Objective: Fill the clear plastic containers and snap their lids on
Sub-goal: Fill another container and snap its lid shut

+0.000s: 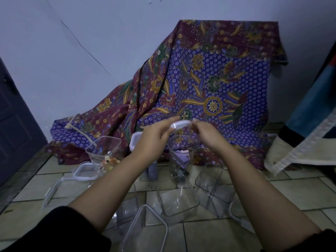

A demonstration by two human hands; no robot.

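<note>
Facing a pale blue-grey wall point(91, 42), we see a large purple and maroon flowered cloth point(209, 84) draped over something hidden, its hem spilling onto the pale tiled floor point(272, 197). Our bare forearms reach forward from black sleeves point(54, 230). Under them several empty clear square plastic containers point(179, 202) lie on the tiles, with a white-rimmed clear lid point(84, 171) flat on the floor to the left. At the cloth's edge a tilted clear square container point(104, 150) holds small colourful pieces in its bottom. Near it, to the right, a tall clear plastic container point(181, 160) stands upright and uncovered, dark bits at its base. Our left hand point(154, 135) and right hand point(207, 132) meet just above its mouth. Between them we hold a small white lid point(181, 124), clear of the rim. The left thumb and fingers pinch its left end and the right fingertips clamp its right end, though blur hides the finer grip.
</note>
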